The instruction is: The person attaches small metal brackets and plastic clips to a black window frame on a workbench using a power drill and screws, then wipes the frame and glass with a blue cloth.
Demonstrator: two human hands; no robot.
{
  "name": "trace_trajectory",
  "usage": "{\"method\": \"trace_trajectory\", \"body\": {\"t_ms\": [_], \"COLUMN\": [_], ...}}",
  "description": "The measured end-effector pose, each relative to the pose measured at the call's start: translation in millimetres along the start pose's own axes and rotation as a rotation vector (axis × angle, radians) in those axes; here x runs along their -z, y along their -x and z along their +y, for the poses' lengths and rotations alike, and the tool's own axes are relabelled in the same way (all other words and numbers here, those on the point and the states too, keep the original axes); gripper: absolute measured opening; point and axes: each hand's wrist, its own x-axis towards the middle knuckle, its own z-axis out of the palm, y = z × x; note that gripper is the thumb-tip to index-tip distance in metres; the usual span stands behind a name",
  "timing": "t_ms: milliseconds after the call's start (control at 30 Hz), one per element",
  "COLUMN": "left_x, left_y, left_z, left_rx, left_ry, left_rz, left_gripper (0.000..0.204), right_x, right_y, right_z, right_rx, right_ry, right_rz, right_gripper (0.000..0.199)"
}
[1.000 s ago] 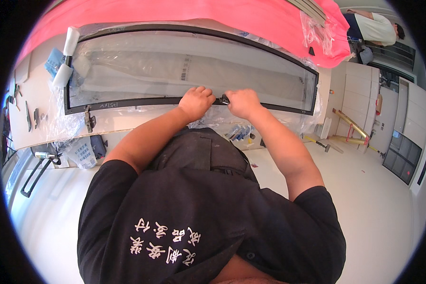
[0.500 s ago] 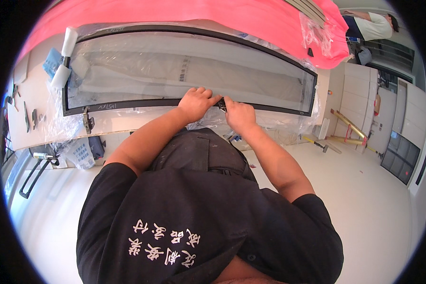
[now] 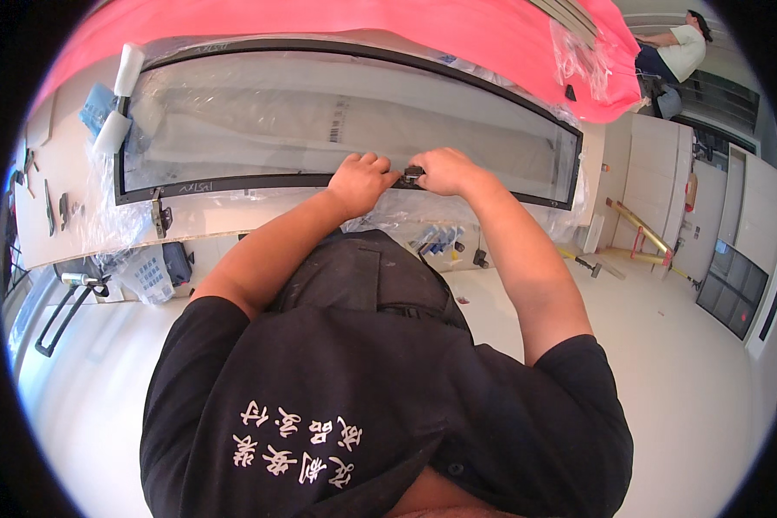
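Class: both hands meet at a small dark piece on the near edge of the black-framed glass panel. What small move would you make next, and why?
Probably press the small dark clip down onto the panel's near edge. The left hand and right hand both pinch it there, and it seems to sit slightly proud of the frame.

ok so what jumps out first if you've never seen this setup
First, the long curved glass panel with its black border, lying across the white workbench in the upper half, and the bright pink sheet behind it. Next, the left hand and right hand, meeting at the panel's near edge around a small dark clip. A second person stands far off at top right.
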Motion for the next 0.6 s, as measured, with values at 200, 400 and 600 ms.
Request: {"method": "trace_trajectory", "body": {"t_ms": [200, 400, 600], "left_x": [-7, -8, -7], "left_y": [2, 4, 5], "left_z": [-5, -4, -4], "left_rx": [0.002, 0.014, 0.018], "left_ry": [0.043, 0.045, 0.05], "left_rz": [0.077, 0.093, 0.141], "left_gripper": [0.022, 0.013, 0.011], "right_x": [7, -1, 4], "right_y": [-1, -2, -6], "right_z": [-15, -12, -10], "right_rx": [-0.019, -0.018, -0.034], "right_ry": [0.112, 0.107, 0.082], "right_rz": [-0.024, -0.007, -0.049], "right_gripper": [0.028, 0.029, 0.029]}}
